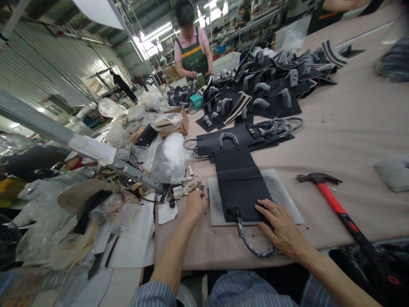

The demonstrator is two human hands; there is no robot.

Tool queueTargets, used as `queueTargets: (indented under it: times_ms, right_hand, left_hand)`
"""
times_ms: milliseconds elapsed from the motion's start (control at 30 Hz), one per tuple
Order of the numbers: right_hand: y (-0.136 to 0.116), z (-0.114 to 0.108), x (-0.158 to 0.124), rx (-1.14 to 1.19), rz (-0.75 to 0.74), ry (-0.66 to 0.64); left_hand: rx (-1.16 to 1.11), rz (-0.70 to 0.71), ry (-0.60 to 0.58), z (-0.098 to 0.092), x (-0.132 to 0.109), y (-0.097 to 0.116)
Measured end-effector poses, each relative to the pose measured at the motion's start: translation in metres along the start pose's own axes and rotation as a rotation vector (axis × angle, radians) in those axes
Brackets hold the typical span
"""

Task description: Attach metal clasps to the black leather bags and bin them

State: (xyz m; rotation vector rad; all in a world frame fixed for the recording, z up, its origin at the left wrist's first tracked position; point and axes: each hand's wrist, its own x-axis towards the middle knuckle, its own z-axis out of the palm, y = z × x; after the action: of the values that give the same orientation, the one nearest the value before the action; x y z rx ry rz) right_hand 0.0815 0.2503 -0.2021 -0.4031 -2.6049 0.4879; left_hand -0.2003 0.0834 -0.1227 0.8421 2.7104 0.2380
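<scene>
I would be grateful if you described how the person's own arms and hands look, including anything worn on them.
The left hand and right hand are ungloved, with no watch visible at either wrist. The left forearm and right forearm are bare. The left sleeve is blue-grey with thin pale stripes; the right sleeve looks similar but blurrier.
</scene>
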Motion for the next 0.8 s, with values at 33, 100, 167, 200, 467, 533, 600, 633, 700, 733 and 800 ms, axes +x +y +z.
queueTargets:
  times_ms: [33,100,167,200,467,533,600,633,700,733,800]
  right_hand:
    - [0.000,0.000,0.000,-0.001,0.002,-0.004]
    - [-0.002,-0.002,0.001,-0.001,0.005,-0.008]
    - [-0.003,-0.003,0.001,0.000,0.010,-0.004]
    - [-0.003,-0.003,0.001,0.001,0.013,-0.001]
    - [-0.001,0.000,0.000,0.002,0.013,-0.001]
    - [-0.002,-0.001,0.001,0.014,0.027,-0.012]
    - [-0.004,-0.005,0.002,0.029,0.047,-0.033]
    - [-0.005,-0.008,0.003,0.037,0.056,-0.045]
    - [-0.007,-0.012,0.004,0.050,0.071,-0.065]
    - [-0.008,-0.015,0.005,0.054,0.076,-0.072]
    - [-0.010,-0.018,0.007,0.062,0.085,-0.078]
  left_hand:
    - [0.003,-0.018,-0.016,0.003,0.003,0.005]
    - [0.010,-0.052,-0.039,0.006,0.009,0.012]
    - [0.022,-0.080,-0.063,0.005,0.016,0.016]
    - [0.031,-0.093,-0.072,0.003,0.018,0.016]
    - [0.065,-0.114,-0.089,-0.006,0.014,0.019]
    - [0.036,-0.102,-0.093,-0.002,0.015,0.021]
    - [-0.002,-0.102,-0.097,0.001,0.019,0.023]
    - [-0.024,-0.104,-0.099,0.002,0.021,0.022]
    - [-0.077,-0.114,-0.105,0.000,0.026,0.019]
    - [-0.110,-0.119,-0.104,-0.003,0.028,0.017]
    - [-0.196,-0.124,-0.083,-0.012,0.028,0.012]
